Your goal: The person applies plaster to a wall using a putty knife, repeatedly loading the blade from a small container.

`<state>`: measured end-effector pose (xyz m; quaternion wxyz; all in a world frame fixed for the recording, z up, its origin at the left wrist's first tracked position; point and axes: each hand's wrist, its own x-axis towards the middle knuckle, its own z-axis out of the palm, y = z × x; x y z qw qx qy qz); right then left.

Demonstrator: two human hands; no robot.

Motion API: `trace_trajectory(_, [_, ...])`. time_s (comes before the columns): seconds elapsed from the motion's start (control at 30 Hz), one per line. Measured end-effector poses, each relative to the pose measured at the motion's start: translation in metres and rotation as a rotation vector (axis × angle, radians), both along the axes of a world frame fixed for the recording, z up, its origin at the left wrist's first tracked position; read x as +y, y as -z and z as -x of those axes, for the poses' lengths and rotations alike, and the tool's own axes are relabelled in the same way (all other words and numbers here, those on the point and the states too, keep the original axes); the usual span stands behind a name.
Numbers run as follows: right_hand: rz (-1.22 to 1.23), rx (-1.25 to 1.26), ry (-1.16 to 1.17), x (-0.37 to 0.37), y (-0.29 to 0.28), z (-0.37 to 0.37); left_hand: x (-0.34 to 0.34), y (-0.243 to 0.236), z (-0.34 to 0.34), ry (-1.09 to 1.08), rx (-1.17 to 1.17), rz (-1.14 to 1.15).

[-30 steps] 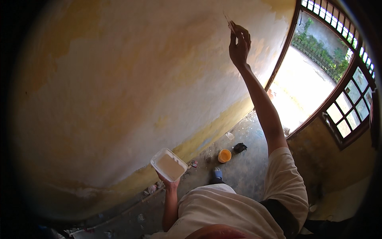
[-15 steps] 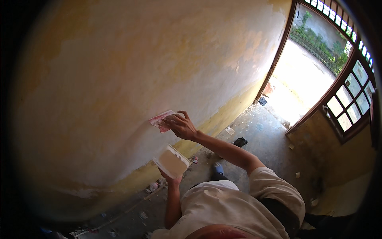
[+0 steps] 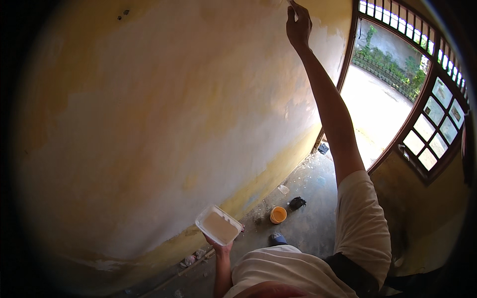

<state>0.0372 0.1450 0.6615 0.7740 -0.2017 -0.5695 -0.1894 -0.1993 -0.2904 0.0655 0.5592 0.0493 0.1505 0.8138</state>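
Observation:
My left hand (image 3: pixel 219 246) is closed around the underside of a shallow white plastic tub (image 3: pixel 200 218), held low near the wall. Smooth beige paste (image 3: pixel 219 227) covers the tub's bottom. High up at the picture's top edge, my right hand (image 3: pixel 300 31) reaches with a straight arm toward the patchy yellow and whitish wall (image 3: pixel 164 114). Its fingers pinch a flat scraper (image 3: pixel 290 2), of which only a sliver shows; the rest is cut off by the picture's edge. Whether the scraper touches the wall, I cannot tell.
On the floor stand an orange bucket (image 3: pixel 278 215) and a crumpled black thing (image 3: pixel 297 203), close to my blue shoe (image 3: pixel 277 239). Debris (image 3: pixel 191 260) lies along the wall's foot. To the right are a bright open doorway (image 3: pixel 370 111) and a paned window (image 3: pixel 435 124).
My right hand has swung from just above the tub up to the top edge, taking the scraper along. The tub has sunk slightly and moved right. The orange bucket has come into sight.

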Motion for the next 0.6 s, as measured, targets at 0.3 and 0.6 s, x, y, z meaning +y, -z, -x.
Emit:
trace_trajectory(0.3, [-0.004,-0.778,-0.105,-0.187,0.263,0.14,-0.006,-0.01,0.006,-0.109,0.121,-0.059])
trace_trajectory(0.6, [0.079,-0.561,-0.309,-0.173,0.302,0.08,0.006,-0.014,-0.019,-0.226,0.018,-0.013])
